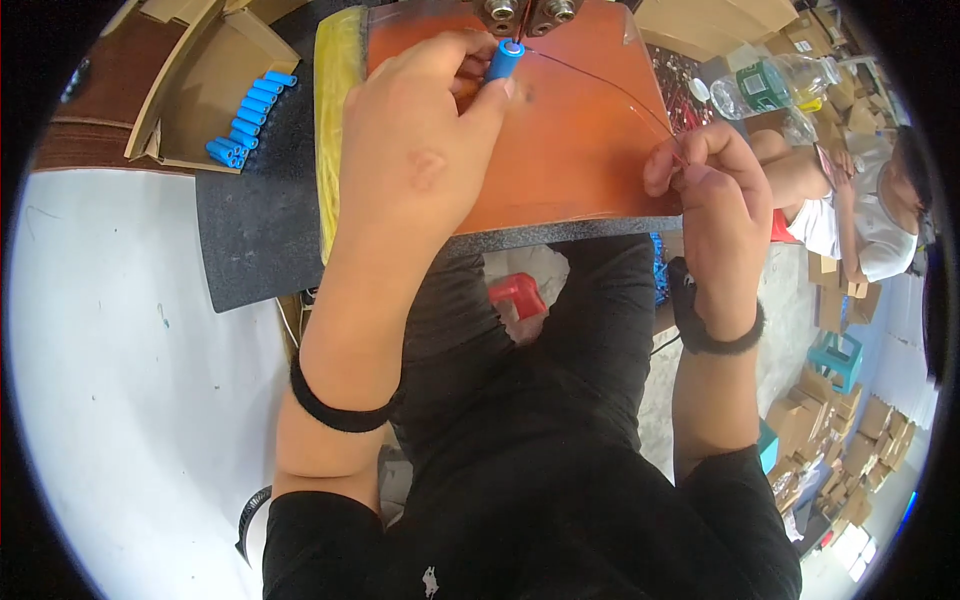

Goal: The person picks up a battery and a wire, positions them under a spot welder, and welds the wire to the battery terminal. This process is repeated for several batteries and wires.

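At the tabletop's (255, 235) far left corner, a carton (195, 100) with raised walls bears blue cells (255, 105): a slanting row, with a small cluster at its near end, ends showing. Much of its floor beyond them is bare.

Rightward, past a yellow strip (335, 150) along the left edge of the orange mat (585, 140), the left hand (420, 130) grasps one blue cell (505, 65) between thumb and fingers. This cell is by the mat's far edge, its pale end turned up just under two metal clamps (527, 12); whether they touch it I cannot tell. A steady grip low on the cell, end square below the clamps and fingertips clear of the metal, should serve best.

A thin wire (600, 80) runs from that end across to the mat's right edge, where the right hand (720, 190) pinches it between thumb and fingers. Light, even tension seems wise: enough to take out slack without tilting the cell or dragging the wire off its end.

Beyond the mat's far right corner is a clear bottle (785, 85) with a green label; I cannot tell whether it holds anything. Farther right are stacked cardboard boxes (880, 430), contents hidden.
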### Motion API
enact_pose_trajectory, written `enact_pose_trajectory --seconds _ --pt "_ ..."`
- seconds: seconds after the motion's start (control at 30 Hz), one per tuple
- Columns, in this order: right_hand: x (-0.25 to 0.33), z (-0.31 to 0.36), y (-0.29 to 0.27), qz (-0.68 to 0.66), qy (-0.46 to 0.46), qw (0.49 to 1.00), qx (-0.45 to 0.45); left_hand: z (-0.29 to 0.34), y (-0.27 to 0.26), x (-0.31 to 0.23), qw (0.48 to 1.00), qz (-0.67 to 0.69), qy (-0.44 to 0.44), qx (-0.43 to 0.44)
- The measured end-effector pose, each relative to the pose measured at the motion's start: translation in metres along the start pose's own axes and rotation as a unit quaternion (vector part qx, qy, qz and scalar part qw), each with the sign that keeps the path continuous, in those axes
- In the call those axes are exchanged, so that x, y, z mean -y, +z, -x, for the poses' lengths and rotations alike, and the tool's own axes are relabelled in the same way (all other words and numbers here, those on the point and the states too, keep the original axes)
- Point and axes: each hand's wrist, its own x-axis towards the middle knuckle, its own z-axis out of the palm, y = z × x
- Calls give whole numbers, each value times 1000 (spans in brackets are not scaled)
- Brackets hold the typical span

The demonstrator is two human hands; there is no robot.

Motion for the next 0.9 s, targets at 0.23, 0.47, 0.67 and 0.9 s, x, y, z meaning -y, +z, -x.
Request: enact_pose_trajectory --seconds 0.23,0.47,0.67,0.9 --pt "-1 2 0 8 -2 1000 -5 -1 0 2 1000 -19 11 -1" --pt "1 2 1 -13 -5 1000 0 -2 2 0 1000 7 6 -12" --pt "0 0 6 26 -14 1000 2 0 1 -6 1000 6 -20 4" --pt "-1 1 4 23 -8 1000 6 -1 1 -7 1000 -1 -8 3"
